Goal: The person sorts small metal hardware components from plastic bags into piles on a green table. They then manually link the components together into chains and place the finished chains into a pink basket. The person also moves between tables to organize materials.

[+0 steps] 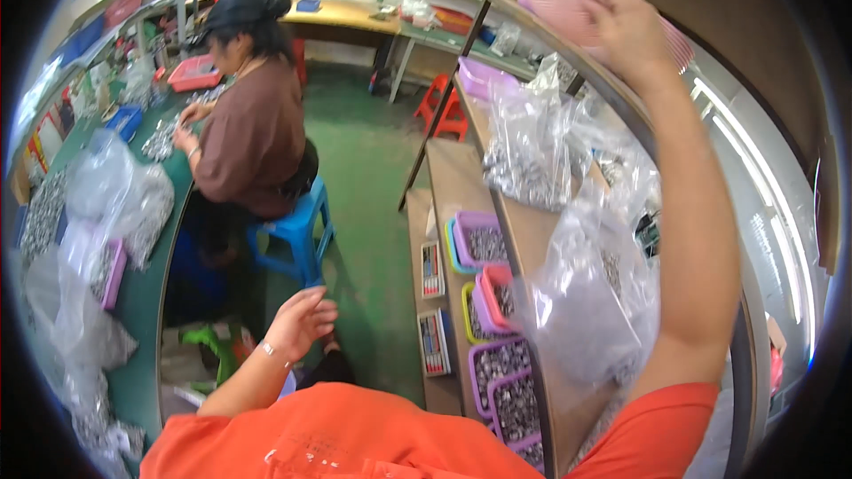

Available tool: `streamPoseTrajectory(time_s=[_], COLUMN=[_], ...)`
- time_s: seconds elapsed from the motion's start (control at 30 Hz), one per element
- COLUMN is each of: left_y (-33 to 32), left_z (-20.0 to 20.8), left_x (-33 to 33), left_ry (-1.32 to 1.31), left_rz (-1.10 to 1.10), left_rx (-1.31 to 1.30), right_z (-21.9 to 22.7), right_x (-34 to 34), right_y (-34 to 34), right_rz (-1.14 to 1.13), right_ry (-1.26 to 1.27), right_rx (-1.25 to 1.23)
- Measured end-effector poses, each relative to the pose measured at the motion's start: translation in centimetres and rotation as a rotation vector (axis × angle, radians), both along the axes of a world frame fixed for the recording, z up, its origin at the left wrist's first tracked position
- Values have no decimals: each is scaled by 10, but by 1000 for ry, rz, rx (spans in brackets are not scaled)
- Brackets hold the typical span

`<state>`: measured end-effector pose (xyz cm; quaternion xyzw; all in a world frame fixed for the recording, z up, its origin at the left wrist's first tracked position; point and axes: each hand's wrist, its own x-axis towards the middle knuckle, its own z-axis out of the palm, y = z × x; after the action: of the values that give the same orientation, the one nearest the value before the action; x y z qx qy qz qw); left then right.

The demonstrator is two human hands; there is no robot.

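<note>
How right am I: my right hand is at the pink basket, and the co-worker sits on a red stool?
No: the head view shows the co-worker on a blue stool; your right hand is at the pink basket.

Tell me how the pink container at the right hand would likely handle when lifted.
The pink container looks like moulded plastic and keeps its shape, so it is probably fairly stiff. Its ribbed side may give the right hand some grip, though the shine hints at slipperiness. Its inside is hidden, so weight is hard to judge.
</note>
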<state>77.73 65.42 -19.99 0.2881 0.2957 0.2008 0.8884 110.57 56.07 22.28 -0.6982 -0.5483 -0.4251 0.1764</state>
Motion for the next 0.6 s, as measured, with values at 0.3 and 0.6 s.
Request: streamPoseTrajectory(time_s=[0.3, 0.6], left_y=[151, 217], left_z=[-35, -52], left_x=[23, 47], left_ry=[449, 480], left_rz=[19, -66], left_rx=[206, 178], right_z=[81, 124], right_x=[192, 366], right_y=[37, -25], right_rz=[-517, -778], right_ry=[-337, -43], right_rx=[104, -93])
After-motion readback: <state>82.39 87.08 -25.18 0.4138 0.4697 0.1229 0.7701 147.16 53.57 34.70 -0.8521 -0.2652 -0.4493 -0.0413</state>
